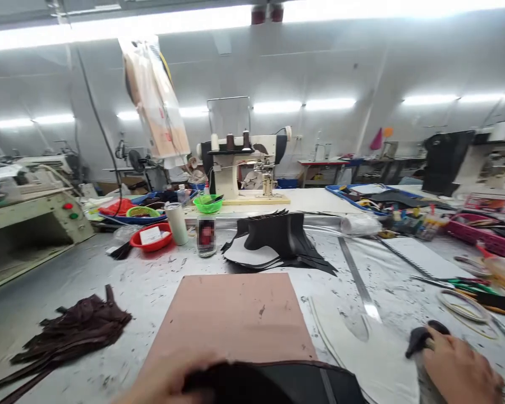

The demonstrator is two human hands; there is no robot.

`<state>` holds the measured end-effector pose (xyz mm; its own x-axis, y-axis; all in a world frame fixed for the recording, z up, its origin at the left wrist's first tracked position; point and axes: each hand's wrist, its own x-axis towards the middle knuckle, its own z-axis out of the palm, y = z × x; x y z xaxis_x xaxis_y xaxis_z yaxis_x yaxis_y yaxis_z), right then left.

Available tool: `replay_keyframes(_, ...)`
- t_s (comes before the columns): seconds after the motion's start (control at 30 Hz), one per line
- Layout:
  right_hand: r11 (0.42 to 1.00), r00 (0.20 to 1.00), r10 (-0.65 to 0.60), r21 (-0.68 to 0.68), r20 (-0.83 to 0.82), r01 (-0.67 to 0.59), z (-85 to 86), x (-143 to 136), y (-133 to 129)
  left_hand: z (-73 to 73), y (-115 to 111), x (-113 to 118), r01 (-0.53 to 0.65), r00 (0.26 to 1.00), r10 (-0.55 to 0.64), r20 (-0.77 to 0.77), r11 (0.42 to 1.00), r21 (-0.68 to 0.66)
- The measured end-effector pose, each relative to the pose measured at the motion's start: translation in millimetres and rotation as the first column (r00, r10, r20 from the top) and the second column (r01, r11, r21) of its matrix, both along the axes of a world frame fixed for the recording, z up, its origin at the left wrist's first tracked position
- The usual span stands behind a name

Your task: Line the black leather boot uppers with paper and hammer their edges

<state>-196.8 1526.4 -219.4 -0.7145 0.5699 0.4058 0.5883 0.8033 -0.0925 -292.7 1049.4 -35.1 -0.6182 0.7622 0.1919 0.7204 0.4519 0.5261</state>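
Note:
At the bottom edge, my left hand [172,375] is blurred and lies against a black leather piece [286,381] with a dark brown edge; its fingertips are smeared. My right hand [460,362], at the lower right, has its fingers wrapped round a small black object [418,341], perhaps a tool handle. Under the black piece lies a pink mat [235,314]. White pattern pieces [379,353] rest between the mat and my right hand. Beyond the mat sits a stack of black leather pieces [278,238] with a white piece on it.
Dark brown strips [79,331] lie at left. Behind them stand a red basket [151,247], a tumbler [176,224] and a phone [206,235]. A steel ruler [356,275], scissors [433,282] and a magenta basket [488,241] are at right. A sewing machine [244,168] stands behind.

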Motion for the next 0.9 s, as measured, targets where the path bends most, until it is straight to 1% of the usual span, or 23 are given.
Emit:
replay_keyframes(0.07, 0.996, 0.996, -0.07, 0.054, -0.057, 0.073, -12.6, -0.7, -4.9, 24.0, 27.8, -30.6, -0.022, 1.0, 0.024, -0.006, 0.986, 0.167)
replay_keyframes(0.13, 0.986, 0.989, -0.112, 0.112, -0.099, 0.123, -21.4, -4.4, -10.7, 60.0, 58.5, -58.2, -0.036, 0.999, 0.044, -0.023, 0.959, 0.28)
replay_keyframes(0.17, 0.979, 0.984, -0.13, 0.138, -0.121, 0.146, -24.0, -6.3, -12.8, 79.6, 73.3, -69.3, -0.062, 0.994, 0.09, -0.068, 0.938, 0.342)
replay_keyframes(0.2, 0.973, 0.979, -0.145, 0.161, -0.143, 0.168, -25.6, -7.9, -14.3, 98.0, 86.4, -78.7, -0.096, 0.975, 0.17, -0.144, 0.903, 0.418)
replay_keyframes(0.23, 0.966, 0.973, -0.158, 0.179, -0.168, 0.188, -26.2, -9.2, -15.2, 113.2, 97.1, -87.0, -0.126, 0.937, 0.262, -0.232, 0.87, 0.477)
replay_keyframes(0.27, 0.96, 0.967, -0.167, 0.192, -0.192, 0.204, -26.1, -10.3, -15.5, 123.6, 104.9, -95.3, -0.14, 0.882, 0.346, -0.321, 0.841, 0.522)
replay_keyframes(0.3, 0.956, 0.961, -0.17, 0.199, -0.216, 0.214, -25.6, -11.3, -15.5, 128.0, 109.4, -104.6, -0.136, 0.822, 0.401, -0.405, 0.828, 0.543)
replay_keyframes(0.33, 0.955, 0.954, -0.166, 0.202, -0.249, 0.218, -24.7, -12.3, -15.2, 125.5, 110.8, -115.6, -0.109, 0.769, 0.416, -0.485, 0.833, 0.542)
replay_keyframes(0.37, 0.954, 0.945, -0.155, 0.204, -0.289, 0.22, -23.9, -13.4, -14.7, 115.9, 109.5, -128.7, -0.065, 0.733, 0.39, -0.557, 0.856, 0.514)
replay_keyframes(0.4, 0.954, 0.932, -0.14, 0.208, -0.335, 0.218, -23.3, -14.6, -14.0, 99.7, 106.0, -143.7, -0.016, 0.729, 0.319, -0.605, 0.892, 0.452)
replay_keyframes(0.43, 0.953, 0.919, -0.117, 0.217, -0.377, 0.211, -23.1, -15.6, -13.1, 78.0, 101.1, -159.9, 0.066, 0.718, 0.233, -0.656, 0.915, 0.397)
replay_keyframes(0.47, 0.952, 0.907, -0.091, 0.232, -0.411, 0.201, -23.4, -16.3, -12.0, 52.3, 95.3, -176.4, 0.091, 0.751, 0.114, -0.65, 0.958, 0.273)
replay_keyframes(0.5, 0.949, 0.899, -0.061, 0.255, -0.433, 0.187, -24.0, -16.5, -10.8, 24.7, 89.3, -192.1, 0.082, 0.792, 0.011, -0.611, 0.989, 0.125)
replay_keyframes(0.53, 0.945, 0.897, -0.028, 0.282, -0.44, 0.168, -24.9, -16.3, -9.7, -2.7, 83.6, -206.1, 0.02, 0.836, -0.038, -0.547, 0.999, -0.038)
replay_keyframes(0.57, 0.939, 0.899, 0.001, 0.309, -0.437, 0.149, -25.7, -15.7, -8.9, -28.0, 78.5, -217.7, -0.054, 0.875, -0.06, -0.48, 0.974, -0.22)
replay_keyframes(0.6, 0.935, 0.901, 0.025, 0.328, -0.434, 0.132, -26.0, -15.1, -8.6, -49.5, 74.5, -226.5, -0.125, 0.902, -0.056, -0.428, 0.915, -0.384)
replay_keyframes(0.63, 0.934, 0.901, 0.044, 0.337, -0.431, 0.116, -25.5, -14.9, -9.1, -66.2, 71.9, -232.7, -0.159, 0.918, -0.054, -0.393, 0.857, -0.489)
replay_keyframes(0.67, 0.936, 0.899, 0.06, 0.337, -0.434, 0.1, -23.5, -15.8, -10.4, -77.6, 70.6, -236.4, -0.197, 0.922, -0.035, -0.385, 0.816, -0.544)
replay_keyframes(0.7, 0.943, 0.894, 0.075, 0.324, -0.441, 0.08, -19.9, -18.5, -12.3, -83.9, 70.8, -238.1, -0.236, 0.916, -0.013, -0.4, 0.791, -0.565)
replay_keyframes(0.73, 0.952, 0.885, 0.097, 0.303, -0.455, 0.051, -14.3, -23.8, -14.8, -85.8, 72.2, -238.0, -0.275, 0.904, 0.011, -0.428, 0.782, -0.56)
replay_keyframes(0.8, 0.968, 0.848, 0.177, 0.245, -0.5, -0.057, 2.5, -44.2, -20.2, -81.0, 77.6, -234.4, -0.349, 0.876, 0.066, -0.478, 0.77, -0.534)
replay_keyframes(0.83, 0.97, 0.821, 0.226, 0.201, -0.524, -0.139, 12.9, -59.8, -22.4, -77.1, 80.9, -231.5, -0.372, 0.872, 0.09, -0.481, 0.76, -0.533)
replay_keyframes(0.9, 0.941, 0.779, 0.301, 0.037, -0.55, -0.338, 34.6, -100.9, -25.3, -72.1, 87.2, -225.0, -0.366, 0.889, 0.111, -0.445, 0.757, -0.541)
